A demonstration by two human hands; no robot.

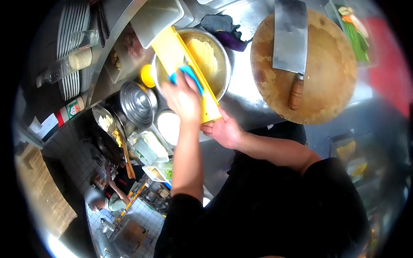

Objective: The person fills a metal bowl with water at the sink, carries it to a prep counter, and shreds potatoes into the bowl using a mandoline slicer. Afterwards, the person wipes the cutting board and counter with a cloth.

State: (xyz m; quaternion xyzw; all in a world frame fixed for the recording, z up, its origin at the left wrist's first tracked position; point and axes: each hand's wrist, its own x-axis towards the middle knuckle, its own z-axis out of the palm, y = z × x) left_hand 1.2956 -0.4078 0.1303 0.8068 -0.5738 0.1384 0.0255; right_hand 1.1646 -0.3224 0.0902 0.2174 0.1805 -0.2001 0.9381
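The yellow slicer (208,95) lay slantwise across the large metal bowl (226,64), toward the left part of the tabletop (243,92), its lower end reaching past the bowl's rim toward the near edge. The right hand (224,130) was at that lower end, palm turned upward, with the thumb against the side and the other fingers curled under the end, so the slicer sat clamped between them. The left hand (184,96) was over the middle of the slicer, its fingers bent down onto a blue holder (195,81) that rested against the slicer's face; blur hid whether they were clamped on it or only pressing, so I could not tell. Inside the bowl, yellow slices (202,53) lay beside the slicer, well apart from the right fingers. Toward the tabletop's right end stood a round chopping board (333,69), close to the near edge, with a cleaver (290,38) flat on it, handle toward that edge. Just left of the large bowl were a yellow round thing (147,75) and stacked metal bowls (138,103), and nearer the left forearm, a round container of something white (168,127).
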